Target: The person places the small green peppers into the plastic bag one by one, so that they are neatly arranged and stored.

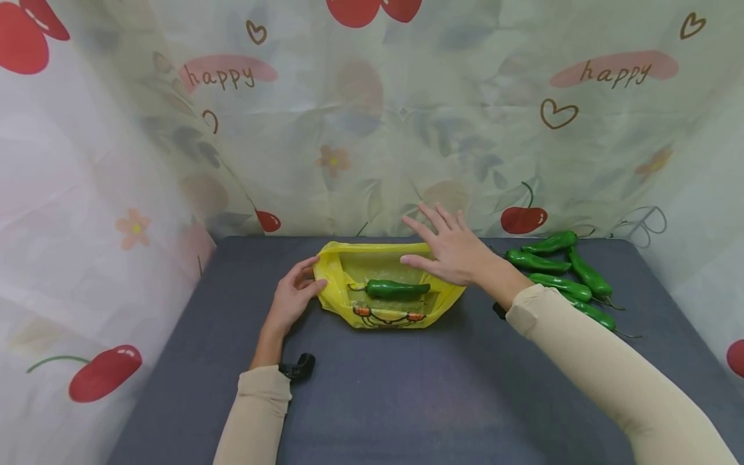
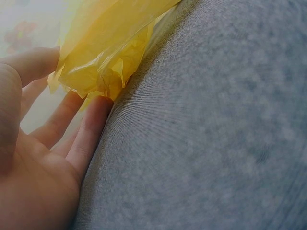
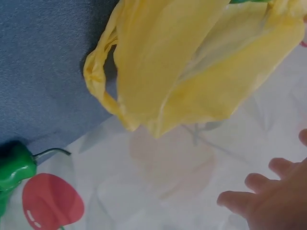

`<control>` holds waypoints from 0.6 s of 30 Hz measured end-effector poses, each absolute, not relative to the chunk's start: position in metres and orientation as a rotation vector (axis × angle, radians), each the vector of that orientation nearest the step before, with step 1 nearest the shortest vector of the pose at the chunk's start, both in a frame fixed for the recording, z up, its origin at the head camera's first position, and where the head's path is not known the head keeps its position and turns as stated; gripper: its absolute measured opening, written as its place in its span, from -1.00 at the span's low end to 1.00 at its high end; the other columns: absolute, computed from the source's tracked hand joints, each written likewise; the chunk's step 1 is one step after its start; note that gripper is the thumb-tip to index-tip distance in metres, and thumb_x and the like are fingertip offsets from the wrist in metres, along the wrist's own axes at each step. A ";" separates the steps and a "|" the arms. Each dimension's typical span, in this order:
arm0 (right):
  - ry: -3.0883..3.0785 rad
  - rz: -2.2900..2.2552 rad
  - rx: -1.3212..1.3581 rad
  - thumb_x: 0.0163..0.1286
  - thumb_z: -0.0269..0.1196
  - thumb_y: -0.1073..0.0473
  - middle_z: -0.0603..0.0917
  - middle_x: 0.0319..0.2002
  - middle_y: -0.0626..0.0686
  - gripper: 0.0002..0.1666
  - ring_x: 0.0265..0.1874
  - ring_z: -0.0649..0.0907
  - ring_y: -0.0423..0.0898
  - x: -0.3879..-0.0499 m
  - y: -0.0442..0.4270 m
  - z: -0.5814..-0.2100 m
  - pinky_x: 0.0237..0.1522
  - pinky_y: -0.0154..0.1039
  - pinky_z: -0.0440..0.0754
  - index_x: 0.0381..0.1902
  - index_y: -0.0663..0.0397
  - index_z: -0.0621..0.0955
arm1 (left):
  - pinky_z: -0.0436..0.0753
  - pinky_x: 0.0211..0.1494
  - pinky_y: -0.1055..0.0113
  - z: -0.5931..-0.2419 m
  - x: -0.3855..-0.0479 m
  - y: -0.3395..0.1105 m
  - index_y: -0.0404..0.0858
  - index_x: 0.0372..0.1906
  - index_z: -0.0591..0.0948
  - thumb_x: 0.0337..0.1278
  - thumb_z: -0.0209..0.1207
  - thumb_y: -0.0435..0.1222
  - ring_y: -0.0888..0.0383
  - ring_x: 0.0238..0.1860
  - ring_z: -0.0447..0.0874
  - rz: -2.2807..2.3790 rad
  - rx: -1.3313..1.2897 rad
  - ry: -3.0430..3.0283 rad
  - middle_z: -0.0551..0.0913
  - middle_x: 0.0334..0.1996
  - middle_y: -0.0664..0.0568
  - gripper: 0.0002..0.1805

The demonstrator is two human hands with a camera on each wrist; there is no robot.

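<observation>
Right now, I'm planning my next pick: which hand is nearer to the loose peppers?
Right. The right hand is raised near the yellow bag's right end, left of the loose peppers. The left hand touches the bag's left edge, farther away.

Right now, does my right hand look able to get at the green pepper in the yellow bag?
Probably yes: your right hand is empty and spread near the right side of the yellow bag, whose mouth gapes open, and nothing appears to cover the green pepper.
</observation>
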State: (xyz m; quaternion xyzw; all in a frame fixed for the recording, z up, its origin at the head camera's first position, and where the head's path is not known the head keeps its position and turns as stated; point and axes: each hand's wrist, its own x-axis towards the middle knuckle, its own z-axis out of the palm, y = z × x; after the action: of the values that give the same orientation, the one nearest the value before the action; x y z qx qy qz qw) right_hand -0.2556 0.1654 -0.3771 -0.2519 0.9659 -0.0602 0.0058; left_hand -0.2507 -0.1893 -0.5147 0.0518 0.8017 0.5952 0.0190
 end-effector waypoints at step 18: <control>3.043 -0.398 -0.617 0.53 -0.10 -0.47 -0.18 0.68 0.17 -0.07 0.64 -0.09 0.32 -0.252 0.215 -0.388 0.55 0.40 -0.12 0.68 -0.28 -0.02 | 0.62 0.09 0.30 -0.510 -0.248 -0.188 0.12 0.46 0.44 0.32 0.32 -0.07 -0.13 0.26 0.64 1.841 0.163 2.487 0.54 0.36 -0.12 -0.37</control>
State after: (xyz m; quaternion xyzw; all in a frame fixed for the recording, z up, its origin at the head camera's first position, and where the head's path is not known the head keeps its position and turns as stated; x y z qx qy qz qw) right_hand -0.2522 0.2148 -0.3882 -0.1971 0.9721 -0.1271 0.0055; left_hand -0.2484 -0.1885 -0.5098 0.0526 0.8025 0.5939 0.0215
